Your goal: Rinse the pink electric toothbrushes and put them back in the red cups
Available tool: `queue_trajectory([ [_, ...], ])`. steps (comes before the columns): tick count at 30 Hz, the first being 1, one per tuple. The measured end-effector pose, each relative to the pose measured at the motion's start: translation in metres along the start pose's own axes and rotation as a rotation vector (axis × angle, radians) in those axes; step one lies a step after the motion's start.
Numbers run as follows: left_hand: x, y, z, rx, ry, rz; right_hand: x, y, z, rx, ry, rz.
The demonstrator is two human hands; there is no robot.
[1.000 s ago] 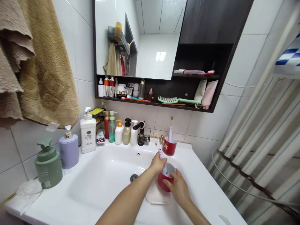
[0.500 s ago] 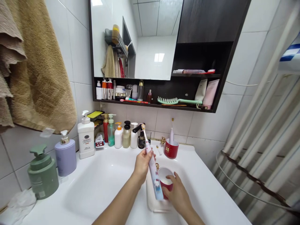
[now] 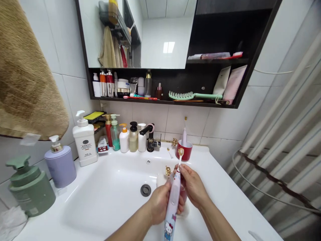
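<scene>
My left hand is closed around the handle of an electric toothbrush, white and pale blue with a cartoon cat on it. The toothbrush points up and away, over the right side of the sink. At its neck, just below the brush head, the fingers of my right hand are closed. Behind both hands a red cup shows only in part; whether fingers touch it is hidden. A second red cup on the back ledge holds another electric toothbrush.
A black faucet stands behind the white sink. Several pump bottles line the back ledge, with a purple bottle and a green one at left. A dark mirror cabinet overhangs the ledge. Pipes run along the right.
My right hand has left the lower red cup and moved up to the toothbrush's neck. The toothbrush, in my left hand, is lower and further right. The view has tipped downward.
</scene>
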State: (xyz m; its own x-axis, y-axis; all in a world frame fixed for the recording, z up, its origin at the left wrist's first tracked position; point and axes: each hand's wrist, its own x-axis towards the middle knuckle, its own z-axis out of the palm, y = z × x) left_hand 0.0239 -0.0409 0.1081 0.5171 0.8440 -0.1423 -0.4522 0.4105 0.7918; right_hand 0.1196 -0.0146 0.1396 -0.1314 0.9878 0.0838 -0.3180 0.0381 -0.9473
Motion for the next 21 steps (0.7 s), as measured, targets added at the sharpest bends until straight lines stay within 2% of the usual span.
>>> queue_trajectory([
  [2,0.0020,-0.0028,0.0005,0.009,0.004,-0.081,-0.0002,-0.0009,-0.0020,0.090,0.015,-0.007],
  [3,0.0027,-0.0043,0.0011,0.037,0.023,-0.071,-0.0002,-0.0016,-0.0026,0.108,0.030,-0.011],
  [6,0.0041,-0.0079,0.0034,0.194,0.125,0.087,0.0000,-0.0012,-0.0025,0.098,0.103,-0.035],
  [8,0.0044,-0.0090,0.0046,0.255,0.155,0.126,0.0003,0.0004,-0.0020,0.114,0.139,-0.043],
  [12,0.0033,-0.0096,0.0057,0.171,0.083,-0.030,0.0006,0.0016,-0.0029,0.196,0.156,-0.010],
  [15,0.0016,-0.0098,0.0066,0.206,0.126,0.025,0.0015,0.0004,-0.0040,0.202,0.152,-0.009],
  [19,0.0011,-0.0087,0.0070,0.128,0.081,-0.067,0.0026,0.0020,-0.0037,0.172,0.163,-0.003],
  [21,0.0015,-0.0081,0.0058,0.143,0.079,-0.055,0.0032,0.0040,-0.0051,0.141,0.213,-0.021],
])
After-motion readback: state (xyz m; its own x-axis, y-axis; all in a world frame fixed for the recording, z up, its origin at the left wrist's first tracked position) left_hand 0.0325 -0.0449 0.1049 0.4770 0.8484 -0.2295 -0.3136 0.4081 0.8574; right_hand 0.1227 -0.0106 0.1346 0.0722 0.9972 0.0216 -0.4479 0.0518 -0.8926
